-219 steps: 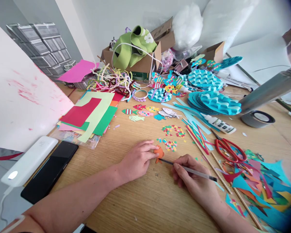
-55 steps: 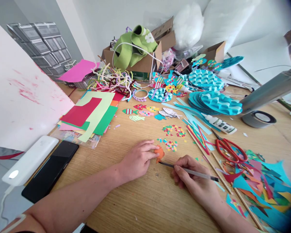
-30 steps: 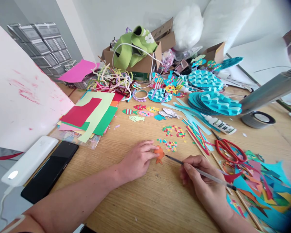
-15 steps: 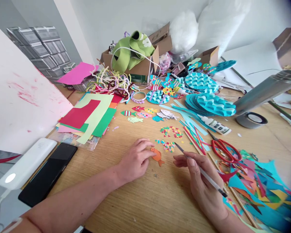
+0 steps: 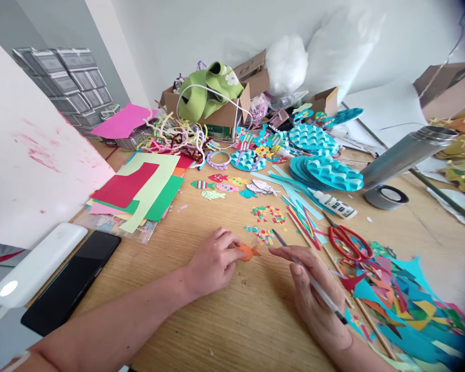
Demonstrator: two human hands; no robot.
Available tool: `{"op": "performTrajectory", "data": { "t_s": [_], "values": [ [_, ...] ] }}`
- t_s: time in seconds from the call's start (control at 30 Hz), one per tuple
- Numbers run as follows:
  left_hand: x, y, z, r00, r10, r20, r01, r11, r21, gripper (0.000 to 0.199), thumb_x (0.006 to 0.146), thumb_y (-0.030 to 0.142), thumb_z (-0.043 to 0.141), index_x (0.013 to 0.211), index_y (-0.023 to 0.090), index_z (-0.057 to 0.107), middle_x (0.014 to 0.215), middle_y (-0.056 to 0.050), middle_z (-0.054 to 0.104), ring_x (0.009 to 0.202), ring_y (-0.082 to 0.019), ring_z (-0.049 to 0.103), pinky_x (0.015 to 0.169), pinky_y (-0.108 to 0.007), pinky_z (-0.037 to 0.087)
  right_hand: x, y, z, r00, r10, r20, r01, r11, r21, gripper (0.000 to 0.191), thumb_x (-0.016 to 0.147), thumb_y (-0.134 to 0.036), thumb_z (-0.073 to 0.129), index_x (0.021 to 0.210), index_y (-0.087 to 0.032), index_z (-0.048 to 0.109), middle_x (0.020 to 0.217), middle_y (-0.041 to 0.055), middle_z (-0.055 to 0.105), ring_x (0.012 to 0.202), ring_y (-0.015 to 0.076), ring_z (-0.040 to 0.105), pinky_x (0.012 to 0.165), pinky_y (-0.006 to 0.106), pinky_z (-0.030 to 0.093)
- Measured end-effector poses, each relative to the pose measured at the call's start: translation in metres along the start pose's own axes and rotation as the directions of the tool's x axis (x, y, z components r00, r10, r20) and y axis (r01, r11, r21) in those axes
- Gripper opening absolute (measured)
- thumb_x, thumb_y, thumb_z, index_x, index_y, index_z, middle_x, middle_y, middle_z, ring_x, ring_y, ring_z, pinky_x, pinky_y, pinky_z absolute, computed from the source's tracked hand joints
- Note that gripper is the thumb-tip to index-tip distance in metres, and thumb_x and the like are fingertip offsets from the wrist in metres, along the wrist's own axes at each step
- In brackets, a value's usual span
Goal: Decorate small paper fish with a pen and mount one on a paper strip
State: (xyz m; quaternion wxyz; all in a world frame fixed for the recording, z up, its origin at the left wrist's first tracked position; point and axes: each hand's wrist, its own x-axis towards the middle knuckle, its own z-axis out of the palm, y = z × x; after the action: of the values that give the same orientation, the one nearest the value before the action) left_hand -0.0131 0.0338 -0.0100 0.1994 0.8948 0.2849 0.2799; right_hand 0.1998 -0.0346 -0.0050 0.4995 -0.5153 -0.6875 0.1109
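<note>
A small orange paper fish (image 5: 247, 252) lies on the wooden table, its tail toward the right. The fingertips of my left hand (image 5: 216, 261) are closed on its head end and partly cover it. In my right hand (image 5: 318, 292) is a pen (image 5: 313, 281), gripped between thumb and fingers with its dark tip pointing up and left, apart from the fish. Just beyond are small coloured paper dots (image 5: 264, 236) and a patch of tiny paper triangles (image 5: 269, 213). Several decorated paper fish (image 5: 227, 187) lie farther back.
Red-handled scissors (image 5: 351, 243), a glue bottle (image 5: 337, 204) and colourful paper scraps (image 5: 406, 305) lie right. Blue wavy paper discs (image 5: 329, 173) and a steel flask (image 5: 406, 155) stand behind. Stacked coloured paper (image 5: 166, 196), a phone (image 5: 72, 281) and a white power bank (image 5: 39, 263) are left.
My left hand has turned the orange fish, so its tail has swung from lower right to nearly level right. The pen stays in my right hand. The view has shifted slightly right.
</note>
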Motion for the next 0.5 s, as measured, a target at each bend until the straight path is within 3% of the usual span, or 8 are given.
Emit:
{"op": "performTrajectory", "data": {
  "t_s": [0.17, 0.33, 0.5],
  "values": [
    [0.0003, 0.0013, 0.0000, 1.000, 0.014, 0.004, -0.014, 1.000, -0.014, 0.038, 0.077, -0.002, 0.047, 0.101, 0.017, 0.070, 0.102, -0.008, 0.062, 0.102, -0.022, 0.048, 0.092, -0.037, 0.046, 0.0013, 0.0011, 0.0003, 0.986, -0.032, 0.164, 0.039, 0.998, -0.039, 0.029, 0.096, -0.013, 0.048, 0.118, -0.023, 0.064, 0.102, 0.0076, 0.064, 0.098, 0.0182, 0.062, 0.082, 0.028, 0.050],
    [-0.0005, 0.0012, 0.0020, 0.999, 0.031, -0.010, -0.031, 0.998, -0.055, 0.039, 0.077, -0.003, 0.046, 0.101, 0.016, 0.069, 0.104, -0.007, 0.063, 0.105, -0.022, 0.048, 0.095, -0.037, 0.046, 0.0011, 0.0015, 0.0049, 0.983, -0.052, 0.178, 0.065, 0.995, -0.069, 0.030, 0.096, -0.009, 0.043, 0.115, -0.023, 0.062, 0.102, 0.0072, 0.066, 0.097, 0.0159, 0.065, 0.083, 0.025, 0.052],
    [-0.0026, 0.0009, 0.0046, 1.000, 0.023, 0.007, -0.022, 0.998, -0.060, 0.038, 0.076, -0.004, 0.045, 0.100, 0.016, 0.068, 0.106, -0.006, 0.063, 0.108, -0.022, 0.047, 0.098, -0.036, 0.044, 0.0038, -0.0021, 0.0093, 0.974, -0.086, 0.208, 0.114, 0.985, -0.128, 0.024, 0.096, -0.011, 0.044, 0.105, -0.023, 0.064, 0.096, 0.0072, 0.065, 0.087, 0.0157, 0.067, 0.073, 0.022, 0.054]
  ]
}}
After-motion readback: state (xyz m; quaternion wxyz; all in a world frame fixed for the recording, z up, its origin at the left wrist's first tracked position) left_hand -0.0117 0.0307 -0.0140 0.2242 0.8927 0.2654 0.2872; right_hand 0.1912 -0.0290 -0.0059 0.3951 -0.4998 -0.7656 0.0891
